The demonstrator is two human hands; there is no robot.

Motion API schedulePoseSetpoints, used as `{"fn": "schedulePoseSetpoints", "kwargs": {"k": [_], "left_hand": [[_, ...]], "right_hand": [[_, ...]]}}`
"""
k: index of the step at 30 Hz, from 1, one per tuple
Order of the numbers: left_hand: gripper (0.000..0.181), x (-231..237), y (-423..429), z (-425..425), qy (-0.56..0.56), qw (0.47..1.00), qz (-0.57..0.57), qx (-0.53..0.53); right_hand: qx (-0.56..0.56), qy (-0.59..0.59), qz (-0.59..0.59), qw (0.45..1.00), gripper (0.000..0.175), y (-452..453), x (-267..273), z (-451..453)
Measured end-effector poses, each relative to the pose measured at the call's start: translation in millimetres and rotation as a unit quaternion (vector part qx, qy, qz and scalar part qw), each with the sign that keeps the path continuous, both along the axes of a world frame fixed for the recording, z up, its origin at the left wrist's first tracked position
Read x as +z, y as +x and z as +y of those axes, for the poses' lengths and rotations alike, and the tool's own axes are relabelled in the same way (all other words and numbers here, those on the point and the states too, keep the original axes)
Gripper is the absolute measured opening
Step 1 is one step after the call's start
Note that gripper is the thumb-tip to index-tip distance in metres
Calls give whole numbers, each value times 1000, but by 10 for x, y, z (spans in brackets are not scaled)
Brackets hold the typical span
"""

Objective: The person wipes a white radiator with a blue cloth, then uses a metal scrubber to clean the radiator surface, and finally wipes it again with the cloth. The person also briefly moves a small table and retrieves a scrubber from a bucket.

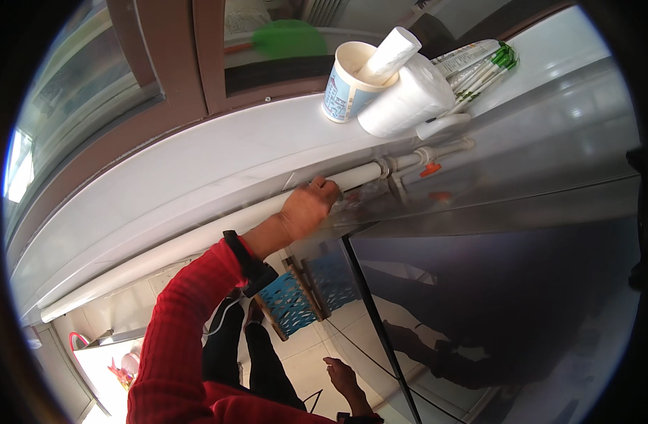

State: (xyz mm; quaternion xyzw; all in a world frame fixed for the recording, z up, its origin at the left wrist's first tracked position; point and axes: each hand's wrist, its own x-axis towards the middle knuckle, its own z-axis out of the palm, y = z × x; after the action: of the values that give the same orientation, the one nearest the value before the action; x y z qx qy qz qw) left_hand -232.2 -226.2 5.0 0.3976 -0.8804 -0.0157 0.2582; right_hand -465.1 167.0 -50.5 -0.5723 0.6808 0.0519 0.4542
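My left hand [309, 208], in a red sleeve with a black wrist strap, reaches over a thick white pipe [239, 221] below the windowsill. Its fingers are curled down, and their tips are hidden. Just past the fingers, some clear crinkled plastic [363, 195] shows in the gap beside a glossy grey panel [514, 175]. I cannot tell whether the hand grips it. Low in the view, my right hand [344, 377] hangs above the tiled floor with nothing in it, its fingers loosely apart.
On the white windowsill [207, 143] stand a paper cup [337, 98] holding a white roll, a paper roll [408, 98] and a green-and-white plastic package [480, 69]. An orange valve handle [430, 169] sits on the pipework. A blue woven stool [284, 302] and a dark glossy door [488, 297] are below.
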Motion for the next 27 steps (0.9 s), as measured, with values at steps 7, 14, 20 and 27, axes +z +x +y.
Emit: {"fn": "schedulePoseSetpoints", "kwargs": {"k": [7,14,20,27], "left_hand": [[37,50,-3,35,-18,999,-8,49],[32,63,-112,-56,-22,996,-83,38],[16,-2,-43,121,-50,996,-67,25],[16,8,-261,-152,-5,998,-24,51]], "right_hand": [[-9,13,-17,1000,30,69,-96,108],[-6,19,-13,1000,30,63,-67,-60],[-4,14,-5,1000,30,50,-93,-29],[-20,0,-24,1000,30,91,-165,111]]}}
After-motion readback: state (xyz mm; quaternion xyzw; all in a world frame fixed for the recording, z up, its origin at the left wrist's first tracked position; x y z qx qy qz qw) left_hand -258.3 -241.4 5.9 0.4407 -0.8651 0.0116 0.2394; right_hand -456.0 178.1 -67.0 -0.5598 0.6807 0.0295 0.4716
